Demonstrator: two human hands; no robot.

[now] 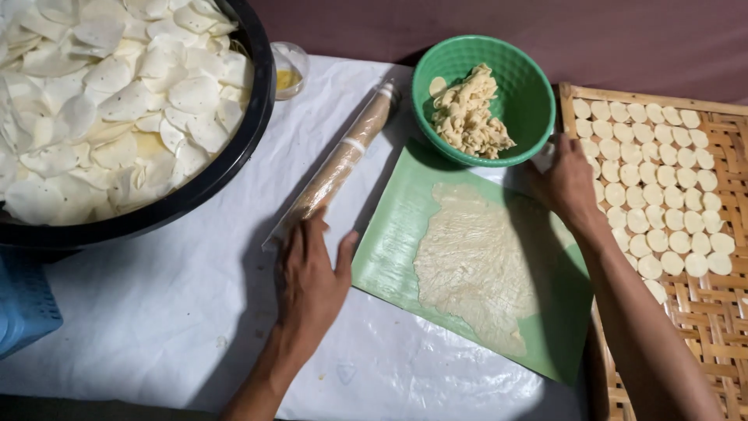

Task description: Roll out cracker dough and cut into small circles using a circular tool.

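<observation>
- Head view: left hand point(312, 277) lies flat, fingers spread and gripping nothing, on the white plastic sheet point(156, 312); fingertips touch the near end of the long wooden rolling pin wrapped in clear film point(343, 156).
- Rolling pin lies slantwise, far end near the green bowl.
- Right hand point(565, 183) rests at the far right corner of the flat green plastic mat point(389, 249), just beside the bowl; whether its fingers pinch anything, cannot tell.
- Thin, ragged sheet of pale rolled dough point(475, 265) lies spread on the mat, between the two hands.
- Round green plastic bowl point(530, 101) holds crumpled dough scraps point(467, 117).
- Woven bamboo tray point(701, 312) at right carries rows of small pale dough discs point(654, 187).
- Large black basin point(226, 171) at upper left is heaped with thin white dough rounds point(109, 93).
- Small clear cup point(288, 70) stands behind the basin.
</observation>
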